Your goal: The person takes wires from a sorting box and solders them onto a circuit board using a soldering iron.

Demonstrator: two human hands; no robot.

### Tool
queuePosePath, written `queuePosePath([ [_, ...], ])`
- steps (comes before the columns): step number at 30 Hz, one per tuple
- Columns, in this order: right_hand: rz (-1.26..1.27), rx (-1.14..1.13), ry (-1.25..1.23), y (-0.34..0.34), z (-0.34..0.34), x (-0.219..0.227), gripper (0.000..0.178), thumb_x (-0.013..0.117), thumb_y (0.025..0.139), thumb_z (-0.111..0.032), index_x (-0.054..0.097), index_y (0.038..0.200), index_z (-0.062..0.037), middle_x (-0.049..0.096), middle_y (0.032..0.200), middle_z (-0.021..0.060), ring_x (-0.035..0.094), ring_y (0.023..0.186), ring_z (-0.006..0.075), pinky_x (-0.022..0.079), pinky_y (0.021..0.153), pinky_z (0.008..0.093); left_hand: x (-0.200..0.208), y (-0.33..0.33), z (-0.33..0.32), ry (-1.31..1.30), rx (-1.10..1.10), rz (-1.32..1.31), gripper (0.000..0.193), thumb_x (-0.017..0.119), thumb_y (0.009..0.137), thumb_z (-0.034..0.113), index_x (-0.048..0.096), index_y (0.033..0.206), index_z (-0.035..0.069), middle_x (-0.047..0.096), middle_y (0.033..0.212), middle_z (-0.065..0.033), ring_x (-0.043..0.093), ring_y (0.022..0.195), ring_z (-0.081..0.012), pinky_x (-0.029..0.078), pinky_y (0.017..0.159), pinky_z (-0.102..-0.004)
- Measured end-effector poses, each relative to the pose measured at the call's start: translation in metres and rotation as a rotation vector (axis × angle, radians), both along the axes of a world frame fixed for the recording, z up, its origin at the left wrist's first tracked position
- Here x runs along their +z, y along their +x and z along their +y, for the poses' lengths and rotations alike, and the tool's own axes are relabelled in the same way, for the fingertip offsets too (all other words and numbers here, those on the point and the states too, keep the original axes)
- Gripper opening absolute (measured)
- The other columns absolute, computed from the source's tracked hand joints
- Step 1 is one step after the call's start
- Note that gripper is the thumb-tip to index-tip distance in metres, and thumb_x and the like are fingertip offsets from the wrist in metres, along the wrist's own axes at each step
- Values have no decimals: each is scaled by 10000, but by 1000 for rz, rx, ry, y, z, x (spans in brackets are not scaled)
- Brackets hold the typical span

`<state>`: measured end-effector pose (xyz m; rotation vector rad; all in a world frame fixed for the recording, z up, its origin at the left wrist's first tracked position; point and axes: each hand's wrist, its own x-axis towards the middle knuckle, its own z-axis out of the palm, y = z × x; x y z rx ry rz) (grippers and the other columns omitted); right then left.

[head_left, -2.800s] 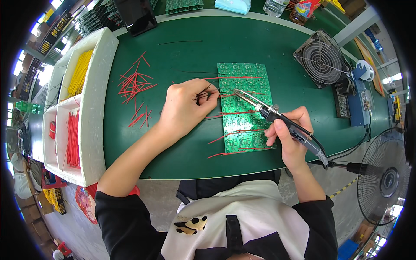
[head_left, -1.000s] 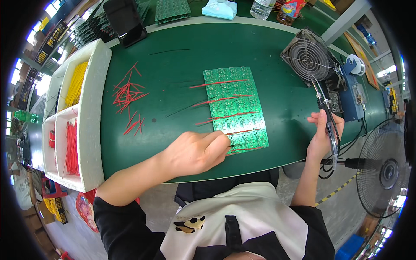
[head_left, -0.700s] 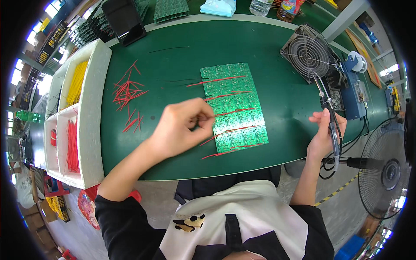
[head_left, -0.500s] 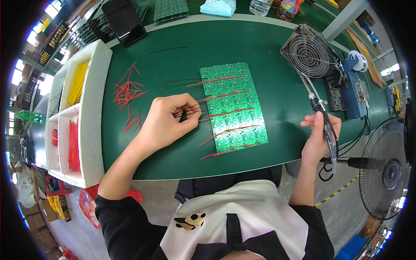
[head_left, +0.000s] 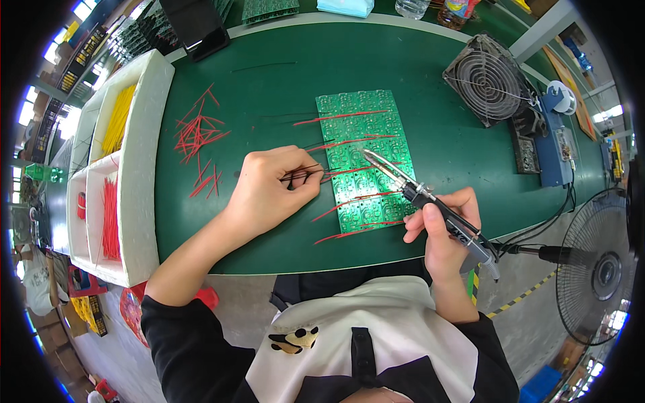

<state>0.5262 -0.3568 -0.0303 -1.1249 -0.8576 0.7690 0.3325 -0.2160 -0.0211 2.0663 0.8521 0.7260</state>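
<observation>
A green circuit board panel [head_left: 366, 127] lies on the green bench, with red wires [head_left: 359, 199] in rows across it, their ends sticking out past its left edge. Thin black wires [head_left: 299, 176] are pinched between the thumb and fingers of my left hand [head_left: 269, 188], just beside that edge. My right hand [head_left: 447, 238] grips a soldering iron [head_left: 420, 195] like a pen. Its metal tip, with a thinner metal tube alongside, is over the upper middle of the panel near a red wire; whether it touches cannot be made out.
Loose red wires [head_left: 199, 134] are scattered left of the panel. A white foam box [head_left: 144, 168] with yellow and red wires in compartments stands at the far left. At the right are a small fan [head_left: 485, 82] and a blue soldering station [head_left: 552, 144]. A black phone [head_left: 195, 27] lies at the back.
My right hand has brought the soldering iron leftward from beside the fan to over the panel. My left hand, still pinching the black wires, has shifted slightly toward the panel.
</observation>
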Motion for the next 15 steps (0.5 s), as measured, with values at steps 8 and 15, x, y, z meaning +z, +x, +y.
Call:
queuePosePath([
  [8,2,66,-51,-4,-1,2,189,595,804,-2,418,870,5,594,650,115,566,510,100,488,469,217,-3,-2,0,22,9,12,28,632,696,-23,605,701,-20,541,598,-4,386,492,-6,319,427,-187],
  [15,-30,48,-98,-5,-4,3,195,626,788,-27,444,849,2,595,656,85,574,543,77,477,456,191,-4,-2,1,24,15,8,43,638,692,-27,596,695,-23,553,600,-4,391,489,-3,323,426,-185],
])
